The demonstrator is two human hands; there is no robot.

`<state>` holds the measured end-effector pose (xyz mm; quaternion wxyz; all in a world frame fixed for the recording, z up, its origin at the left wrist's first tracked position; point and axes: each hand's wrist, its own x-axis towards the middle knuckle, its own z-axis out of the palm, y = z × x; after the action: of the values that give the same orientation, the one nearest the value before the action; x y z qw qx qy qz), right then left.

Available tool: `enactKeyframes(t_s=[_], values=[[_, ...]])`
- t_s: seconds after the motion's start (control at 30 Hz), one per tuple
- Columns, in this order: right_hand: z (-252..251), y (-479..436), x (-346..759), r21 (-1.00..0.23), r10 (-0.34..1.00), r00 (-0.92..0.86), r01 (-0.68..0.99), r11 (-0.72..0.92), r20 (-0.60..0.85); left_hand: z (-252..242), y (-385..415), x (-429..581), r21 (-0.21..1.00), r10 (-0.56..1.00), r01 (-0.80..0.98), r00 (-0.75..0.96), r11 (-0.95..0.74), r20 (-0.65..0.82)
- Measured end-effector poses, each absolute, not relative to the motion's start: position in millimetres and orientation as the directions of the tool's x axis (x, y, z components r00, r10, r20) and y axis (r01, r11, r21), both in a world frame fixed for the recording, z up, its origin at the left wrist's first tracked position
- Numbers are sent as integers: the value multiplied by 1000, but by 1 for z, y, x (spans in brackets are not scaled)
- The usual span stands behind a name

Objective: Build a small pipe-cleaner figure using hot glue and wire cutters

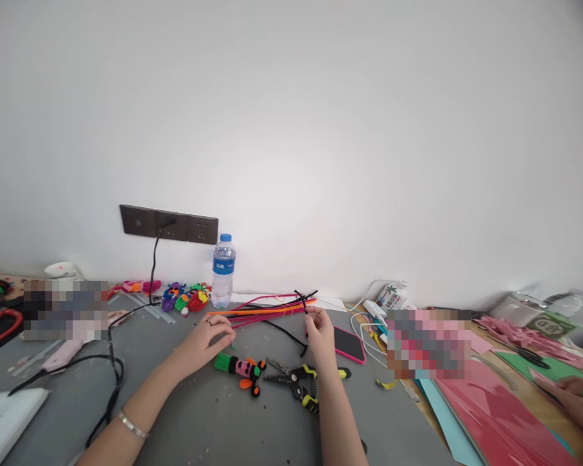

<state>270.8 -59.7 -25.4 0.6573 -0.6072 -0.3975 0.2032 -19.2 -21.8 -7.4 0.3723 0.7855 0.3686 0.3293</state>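
Observation:
My right hand (319,327) pinches a black pipe cleaner (300,303) above the pile at the back of the grey mat. My left hand (211,338) has its fingers apart, beside the left ends of orange and magenta pipe cleaners (257,312); nothing shows in it. A green, pink and black pipe-cleaner figure (243,367) with orange parts lies below my left hand. Yellow-and-black pliers (295,382) lie just right of it, partly behind my right wrist. Another black pipe cleaner (284,330) curves between my hands.
A water bottle (223,272) stands by the wall, next to small colourful figures (187,299). A pink-edged phone (348,344) lies right of my right hand. Black cable (111,362) loops at left. Coloured sheets (500,414) and another person's hand (576,398) are at right.

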Motion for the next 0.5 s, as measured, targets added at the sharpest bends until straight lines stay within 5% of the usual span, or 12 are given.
enactKeyframes(t_s=[0.23, 0.5], values=[[-27, -63, 261, -940, 837, 494, 334, 68, 236, -25, -27, -13, 730, 794, 463, 582, -502, 177], [-42, -60, 264, -888, 894, 422, 455, -66, 150, -23, -24, -9, 713, 870, 526, 426, -463, 251]])
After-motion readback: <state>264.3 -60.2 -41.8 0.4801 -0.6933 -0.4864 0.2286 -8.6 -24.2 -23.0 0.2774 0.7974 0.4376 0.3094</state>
